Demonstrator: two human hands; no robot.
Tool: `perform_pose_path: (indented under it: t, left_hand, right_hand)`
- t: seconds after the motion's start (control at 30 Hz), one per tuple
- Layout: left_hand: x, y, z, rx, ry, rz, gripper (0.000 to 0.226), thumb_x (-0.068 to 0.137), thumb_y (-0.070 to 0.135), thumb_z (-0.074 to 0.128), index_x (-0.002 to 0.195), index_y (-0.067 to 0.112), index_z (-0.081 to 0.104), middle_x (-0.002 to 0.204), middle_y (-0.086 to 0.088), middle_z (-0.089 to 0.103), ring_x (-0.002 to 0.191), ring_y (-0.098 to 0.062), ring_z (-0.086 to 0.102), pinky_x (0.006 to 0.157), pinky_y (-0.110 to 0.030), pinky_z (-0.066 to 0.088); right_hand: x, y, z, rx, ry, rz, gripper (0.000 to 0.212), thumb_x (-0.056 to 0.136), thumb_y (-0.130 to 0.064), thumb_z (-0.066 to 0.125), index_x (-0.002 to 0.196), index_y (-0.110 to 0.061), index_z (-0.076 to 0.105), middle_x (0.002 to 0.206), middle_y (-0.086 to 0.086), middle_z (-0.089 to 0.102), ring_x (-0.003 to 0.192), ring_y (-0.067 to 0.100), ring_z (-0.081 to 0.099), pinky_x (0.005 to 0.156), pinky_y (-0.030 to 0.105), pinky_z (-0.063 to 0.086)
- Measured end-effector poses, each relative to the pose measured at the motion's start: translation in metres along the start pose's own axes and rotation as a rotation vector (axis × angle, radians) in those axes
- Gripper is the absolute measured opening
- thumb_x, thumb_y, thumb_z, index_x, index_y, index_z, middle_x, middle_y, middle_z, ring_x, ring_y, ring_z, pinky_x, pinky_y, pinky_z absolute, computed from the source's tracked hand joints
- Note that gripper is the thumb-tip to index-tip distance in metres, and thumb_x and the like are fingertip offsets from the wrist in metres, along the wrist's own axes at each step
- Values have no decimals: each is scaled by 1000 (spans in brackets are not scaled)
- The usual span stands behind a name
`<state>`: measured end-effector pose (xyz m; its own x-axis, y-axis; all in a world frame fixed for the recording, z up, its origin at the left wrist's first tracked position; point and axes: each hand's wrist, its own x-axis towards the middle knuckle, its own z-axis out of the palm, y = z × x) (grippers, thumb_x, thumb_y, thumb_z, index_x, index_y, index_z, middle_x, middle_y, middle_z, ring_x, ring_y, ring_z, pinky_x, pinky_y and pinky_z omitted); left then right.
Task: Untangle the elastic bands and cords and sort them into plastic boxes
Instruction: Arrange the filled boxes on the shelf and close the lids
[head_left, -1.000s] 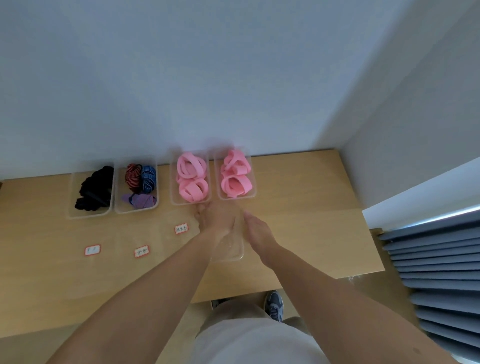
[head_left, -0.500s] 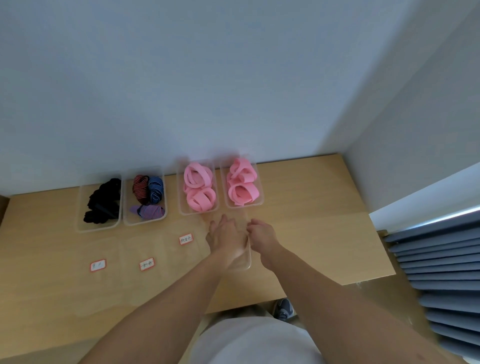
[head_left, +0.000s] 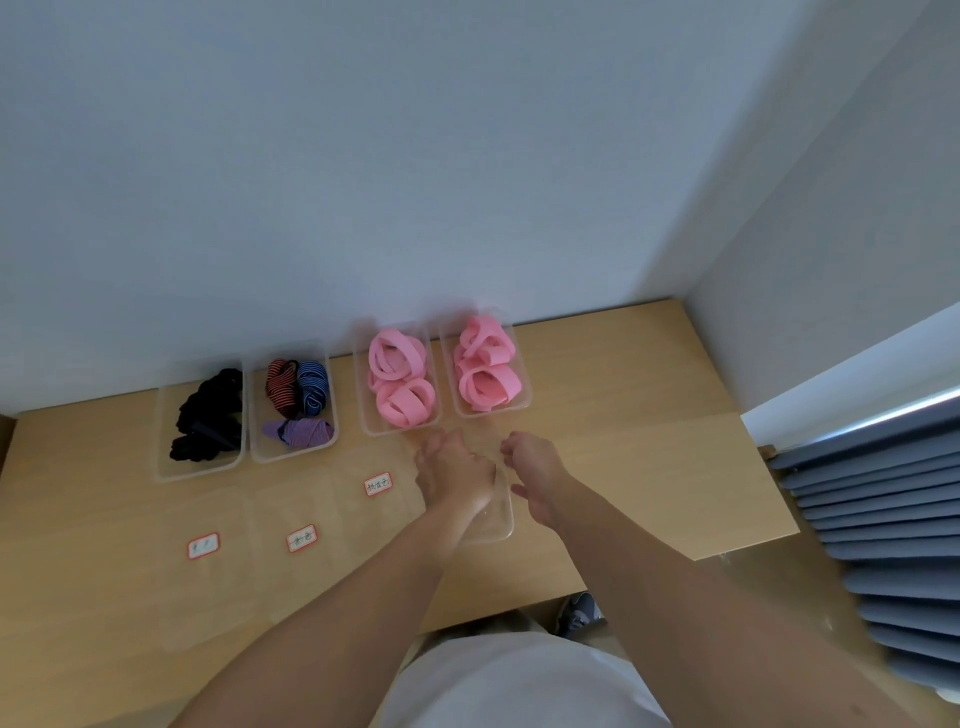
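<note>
The clear box (head_left: 493, 522) on the surface at 6 o'clock from the pink bands (head_left: 485, 364) looks light, thin and slick, so hold its long rims; your left hand (head_left: 453, 475) covers it and your right hand (head_left: 535, 470) sits at its 3 o'clock, fingers curled, though I can't tell whether they grip.

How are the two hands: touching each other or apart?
Apart. The head view shows a strip of the clear box between the left hand and the right hand.

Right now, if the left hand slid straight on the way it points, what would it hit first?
Probably the near wall of the box of pale pink bands just beyond the left hand; depth is unclear.
</note>
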<state>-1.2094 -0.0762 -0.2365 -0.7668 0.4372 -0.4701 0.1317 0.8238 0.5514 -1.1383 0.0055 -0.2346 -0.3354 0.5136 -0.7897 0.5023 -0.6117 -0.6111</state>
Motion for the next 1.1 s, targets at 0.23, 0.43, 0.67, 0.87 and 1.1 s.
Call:
perform_pose_path:
  t: [0.23,0.43,0.67,0.87,1.1]
  left_hand:
    - [19,-9,-6,-300,71,-143,30,93,14,55,120,4,63,129,-17,58,119,-37,56,101,-45,49]
    - [16,-7,-8,-465,-6,-176,20,87,3,58,71,11,65,74,-1,59,70,-24,47,58,-29,45]
    - [-1,-8,-10,-389,-157,2,32,91,-2,57,80,27,67,83,-6,67,68,-28,66,69,-59,62]
    - [-3,9,-26,-452,-158,81,27,93,1,56,96,25,67,89,-2,67,73,-22,65,77,-56,62]
    - [22,52,-60,-573,77,182,26,98,22,67,120,11,71,103,-6,75,87,-24,73,77,-46,63]
  right_hand:
    - [-1,-1,-7,20,54,-24,23,87,-1,49,71,-17,48,85,6,39,77,21,33,62,34,31]
    - [3,-3,-29,48,150,19,15,87,-7,55,76,-17,52,81,4,40,71,20,31,62,32,25]
    - [0,6,-55,70,146,21,8,88,-9,64,82,-13,62,78,7,48,60,17,43,58,28,32]
    - [-11,8,-71,83,145,-123,17,98,-18,66,113,-13,66,87,6,69,66,21,64,64,34,52]
    - [-26,-48,-55,25,178,-433,36,103,-9,52,133,-28,54,89,7,67,47,12,60,43,27,51]
